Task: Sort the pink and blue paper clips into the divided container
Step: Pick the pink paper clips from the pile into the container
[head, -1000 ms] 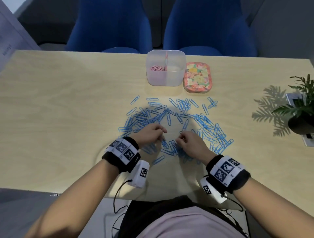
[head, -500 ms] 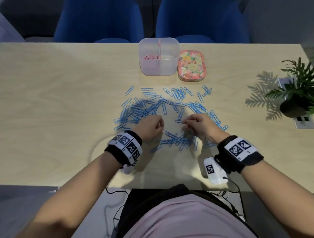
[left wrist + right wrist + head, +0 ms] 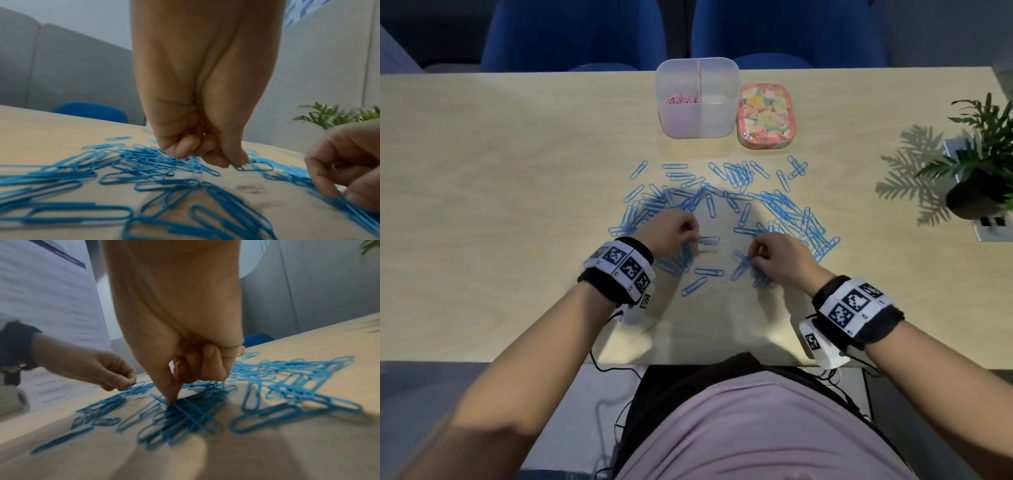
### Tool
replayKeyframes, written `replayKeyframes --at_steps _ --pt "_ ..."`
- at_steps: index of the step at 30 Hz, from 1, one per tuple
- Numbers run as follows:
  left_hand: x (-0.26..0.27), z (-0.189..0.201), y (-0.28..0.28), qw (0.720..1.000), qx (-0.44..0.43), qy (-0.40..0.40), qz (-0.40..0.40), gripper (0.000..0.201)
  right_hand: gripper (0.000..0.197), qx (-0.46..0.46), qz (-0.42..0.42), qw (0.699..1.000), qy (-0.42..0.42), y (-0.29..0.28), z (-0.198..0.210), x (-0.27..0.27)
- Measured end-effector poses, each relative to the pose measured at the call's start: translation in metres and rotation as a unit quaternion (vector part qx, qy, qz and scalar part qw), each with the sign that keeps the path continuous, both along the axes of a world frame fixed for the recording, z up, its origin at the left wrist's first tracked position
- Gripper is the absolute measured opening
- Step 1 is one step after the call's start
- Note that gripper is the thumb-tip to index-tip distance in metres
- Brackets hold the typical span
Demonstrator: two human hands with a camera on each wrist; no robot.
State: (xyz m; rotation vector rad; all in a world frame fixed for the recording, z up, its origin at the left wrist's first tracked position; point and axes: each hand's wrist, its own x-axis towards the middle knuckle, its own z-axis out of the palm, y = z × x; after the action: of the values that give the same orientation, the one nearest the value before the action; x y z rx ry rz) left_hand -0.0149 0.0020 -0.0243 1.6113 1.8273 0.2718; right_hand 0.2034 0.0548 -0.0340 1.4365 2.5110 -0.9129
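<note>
A clear divided container (image 3: 697,128) stands at the table's far side, with pink clips (image 3: 680,99) in its left compartment; its right compartment looks empty. Blue paper clips (image 3: 784,209) lie scattered in front of it. My left hand (image 3: 693,236) pinches a single blue clip (image 3: 709,241) by its end between thumb and forefinger; the left wrist view shows this clip (image 3: 254,167) just off the table. My right hand (image 3: 753,255) has its fingertips closed on a bunch of blue clips (image 3: 744,269) that rests on the table. The right wrist view shows one fingertip (image 3: 170,396) pressing that bunch (image 3: 185,417).
A floral tin (image 3: 765,116) sits right of the container. A potted plant (image 3: 983,178) and a socket plate (image 3: 993,226) are at the right edge. Blue chairs (image 3: 571,31) stand behind the table. The near table edge (image 3: 688,361) is close to my body.
My hands have drawn apart. The left hand now holds one clip clear of the pile, and the right hand has pulled back toward me with a bunch of clips.
</note>
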Motion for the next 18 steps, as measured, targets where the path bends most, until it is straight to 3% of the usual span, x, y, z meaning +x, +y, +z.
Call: replayKeyframes --at_steps 5,7,11,13,16,18 --pt "-0.010 0.004 -0.001 0.996 -0.022 -0.077 0.042 0.021 0.015 0.065 -0.043 0.993 0.086 0.002 0.006 -0.018" --pt "-0.011 0.004 -0.001 0.995 -0.030 -0.088 0.046 0.021 0.013 0.052 -0.011 0.993 0.104 0.003 0.006 -0.033" --pt "-0.010 0.005 0.002 0.990 -0.017 -0.118 0.078 0.018 0.028 0.000 0.028 0.996 0.088 0.007 0.006 -0.058" --pt "-0.012 0.004 0.002 0.992 0.008 -0.082 0.096 0.016 0.024 0.003 0.040 0.997 0.067 0.009 0.002 -0.065" --pt "-0.016 0.002 0.001 0.992 0.025 0.042 0.113 0.012 0.011 -0.013 0.069 0.997 0.038 0.009 -0.006 -0.067" --pt "-0.018 0.000 0.000 0.990 0.029 0.071 0.121 0.016 0.016 -0.050 0.096 0.994 0.016 0.007 -0.009 -0.062"
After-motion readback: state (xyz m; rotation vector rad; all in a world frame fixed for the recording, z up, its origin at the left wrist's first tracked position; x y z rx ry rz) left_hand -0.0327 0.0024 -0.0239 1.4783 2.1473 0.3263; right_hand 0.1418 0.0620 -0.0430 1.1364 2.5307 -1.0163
